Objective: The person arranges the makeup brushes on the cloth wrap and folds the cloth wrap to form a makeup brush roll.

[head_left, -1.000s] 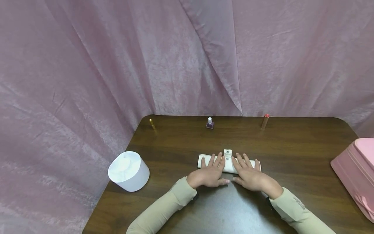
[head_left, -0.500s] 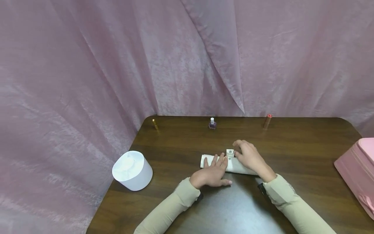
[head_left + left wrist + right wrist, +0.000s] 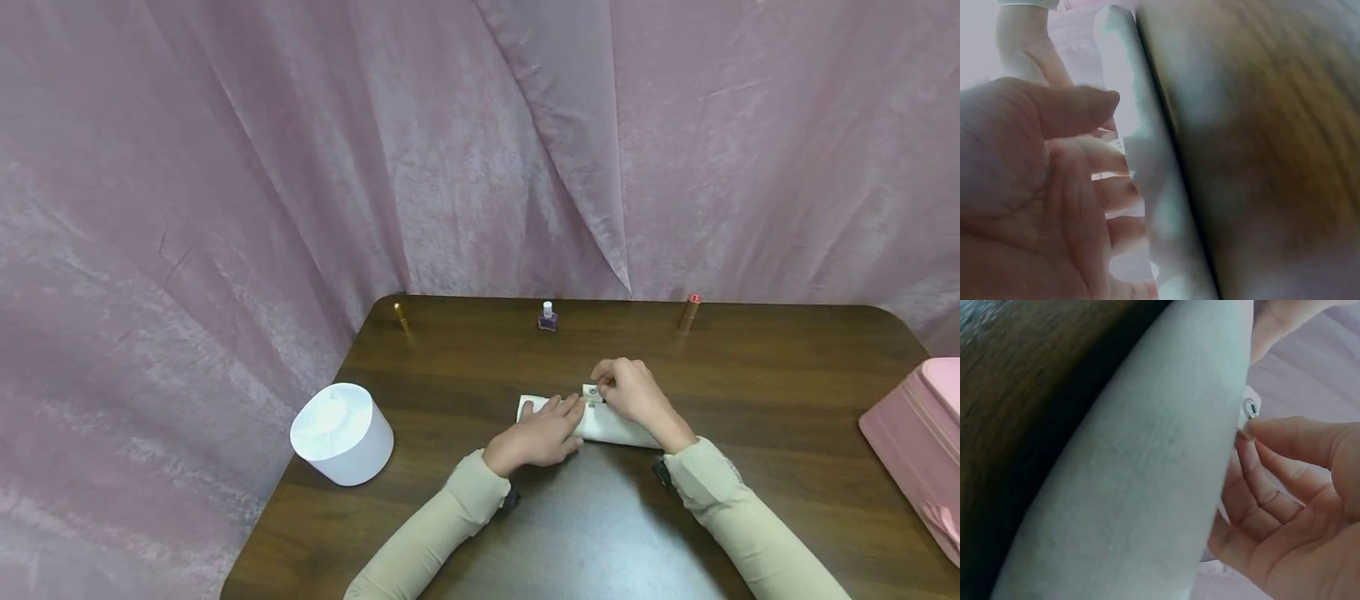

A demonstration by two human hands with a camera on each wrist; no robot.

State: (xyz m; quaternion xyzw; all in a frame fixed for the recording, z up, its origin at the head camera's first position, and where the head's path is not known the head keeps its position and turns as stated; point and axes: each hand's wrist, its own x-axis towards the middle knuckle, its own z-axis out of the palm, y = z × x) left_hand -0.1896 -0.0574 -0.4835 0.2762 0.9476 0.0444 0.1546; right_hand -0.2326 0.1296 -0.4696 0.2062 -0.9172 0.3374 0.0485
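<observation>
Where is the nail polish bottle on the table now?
In the head view, the nail polish bottle stands at the table's far edge, middle, between the gold tube and the red-capped tube.

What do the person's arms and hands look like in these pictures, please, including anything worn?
Both arms wear long beige sleeves reaching the wrists, the left sleeve and the right sleeve. A small dark device sits under each cuff at the wrist. The left hand and right hand are bare: no gloves, and no rings can be made out on the fingers.

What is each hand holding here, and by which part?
Right hand pinches the snap tab of the rolled white pouch; left hand presses flat on the roll.
</observation>
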